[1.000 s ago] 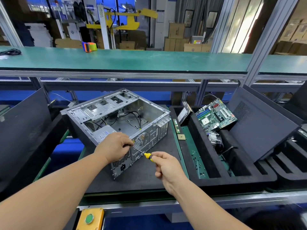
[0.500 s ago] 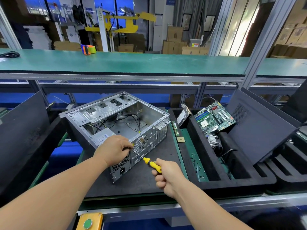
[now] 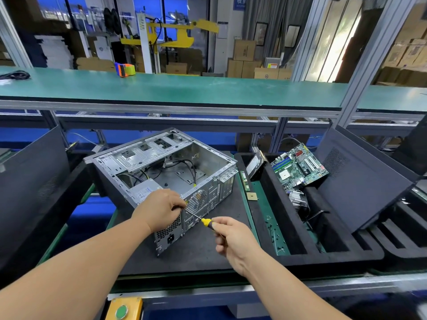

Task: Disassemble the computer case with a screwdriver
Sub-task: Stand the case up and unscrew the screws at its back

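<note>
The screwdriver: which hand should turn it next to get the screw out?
Probably the right hand: its fingers already grip the screwdriver by its yellow handle. The left hand pinches the shaft near the computer case, steadying the tip.

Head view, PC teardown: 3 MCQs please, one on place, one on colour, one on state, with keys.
1. Where is the motherboard?
A. Inside the computer case
B. In the black foam tray right of the case
C. On the upper green shelf

2. What colour is the screwdriver handle?
A. Yellow and black
B. Red
C. Blue

3. What is the right hand doing?
A. Resting open on the mat
B. Holding the motherboard
C. Gripping the screwdriver handle

Key: 1 B, the board leans in the tray; 2 A, yellow with black shows at the fingers; 3 C, fingers curl round the handle while the left hand pinches the shaft.
</note>
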